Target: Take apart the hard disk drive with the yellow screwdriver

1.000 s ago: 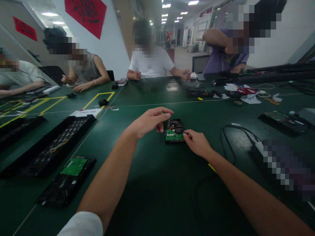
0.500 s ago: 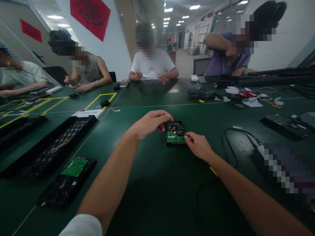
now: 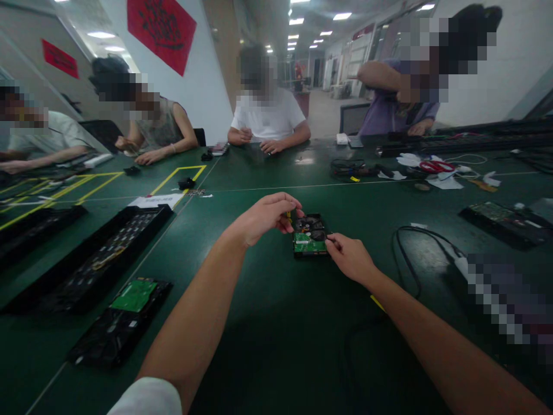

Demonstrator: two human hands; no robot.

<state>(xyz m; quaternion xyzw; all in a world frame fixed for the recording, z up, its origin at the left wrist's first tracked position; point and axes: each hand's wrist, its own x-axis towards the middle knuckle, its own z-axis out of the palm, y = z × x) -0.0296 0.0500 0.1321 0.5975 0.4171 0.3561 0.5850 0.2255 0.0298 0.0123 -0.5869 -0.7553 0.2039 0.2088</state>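
A hard drive with a green circuit board lies on the green table in front of me, board side up. My right hand is closed at its right edge, thumb and fingers pinching the side. My left hand arches over the drive's upper left corner with its fingers curled together. A small yellow bit shows between those fingers; what it belongs to is hidden.
A second hard drive lies left of my left forearm, beside a long black tray. Black cable loops at right near a power strip. Another drive lies far right. Several people sit opposite.
My left fingers have curled further at the drive's corner, and a yellow bit now shows between them. My right hand keeps its hold. A person opposite has lowered one hand to the table.
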